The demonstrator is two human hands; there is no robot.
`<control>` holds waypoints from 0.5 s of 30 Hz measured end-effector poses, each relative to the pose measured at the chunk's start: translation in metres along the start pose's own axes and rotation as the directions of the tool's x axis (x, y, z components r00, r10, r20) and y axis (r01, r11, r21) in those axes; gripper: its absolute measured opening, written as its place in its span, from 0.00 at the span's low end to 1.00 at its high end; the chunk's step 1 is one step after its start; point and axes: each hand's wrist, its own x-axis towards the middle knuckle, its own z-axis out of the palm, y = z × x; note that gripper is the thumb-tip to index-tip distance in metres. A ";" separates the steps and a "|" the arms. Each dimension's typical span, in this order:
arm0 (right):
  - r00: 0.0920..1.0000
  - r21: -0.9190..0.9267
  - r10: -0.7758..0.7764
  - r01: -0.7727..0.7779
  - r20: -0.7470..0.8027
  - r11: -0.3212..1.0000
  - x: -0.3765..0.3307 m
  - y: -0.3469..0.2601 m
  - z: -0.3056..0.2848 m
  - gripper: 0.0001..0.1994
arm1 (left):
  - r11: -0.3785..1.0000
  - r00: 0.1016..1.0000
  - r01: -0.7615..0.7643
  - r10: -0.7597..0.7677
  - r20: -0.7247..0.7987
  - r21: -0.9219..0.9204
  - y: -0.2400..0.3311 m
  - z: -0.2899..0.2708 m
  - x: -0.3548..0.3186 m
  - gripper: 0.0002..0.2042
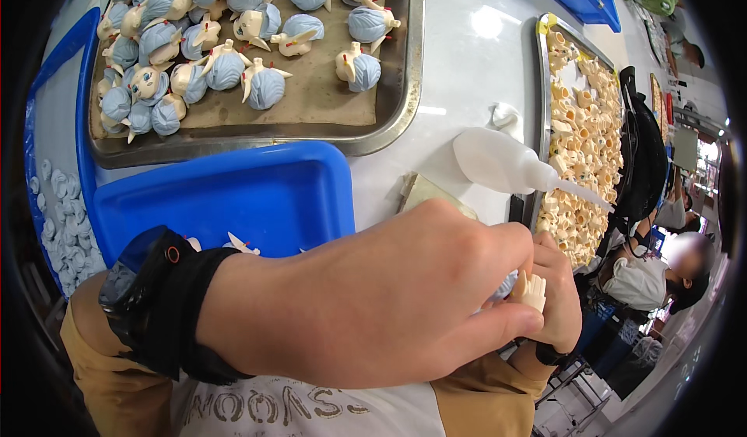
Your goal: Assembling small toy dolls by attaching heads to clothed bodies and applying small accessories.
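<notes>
My left hand (405, 289) reaches across from the left, fingers closed round a small doll head (506, 285); only a bit of its blue hair shows. A cream plastic piece (531, 291) sticks out between that thumb and forefinger. Pressed close behind is my right hand (562, 289), its fingers curled against the same doll head. How the cream piece joins the head is hidden by my fingers. Under my left forearm stands a blue plastic bin (226, 188), where tips of a few cream parts show.
A metal tray (381, 137) with many blue-haired doll heads lies at the far left. To the right, another tray (542, 71) is full of cream parts. A white squeeze bottle (498, 161) lies between them. At far left, a blue-rimmed bin (85, 149) has pale blue pieces. Co-workers sit at right.
</notes>
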 end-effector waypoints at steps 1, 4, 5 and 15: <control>1.000 0.001 -0.004 0.004 0.006 1.000 0.002 0.001 -0.001 0.10 | 1.000 1.000 0.002 -0.002 -0.007 -0.001 -0.002 0.000 -0.001 0.13; 0.998 0.009 -0.055 0.055 0.041 0.998 0.010 0.005 -0.001 0.10 | 0.997 0.997 -0.065 0.066 -0.028 0.031 -0.008 0.000 -0.002 0.13; 0.998 0.011 -0.059 0.058 0.028 0.998 0.012 0.005 0.000 0.10 | 0.999 0.999 -0.042 0.042 -0.029 0.020 -0.008 -0.002 -0.002 0.13; 0.997 0.020 -0.064 0.065 -0.046 0.998 0.012 0.007 0.006 0.10 | 1.000 1.000 -0.019 0.019 0.006 -0.008 -0.007 -0.003 -0.001 0.12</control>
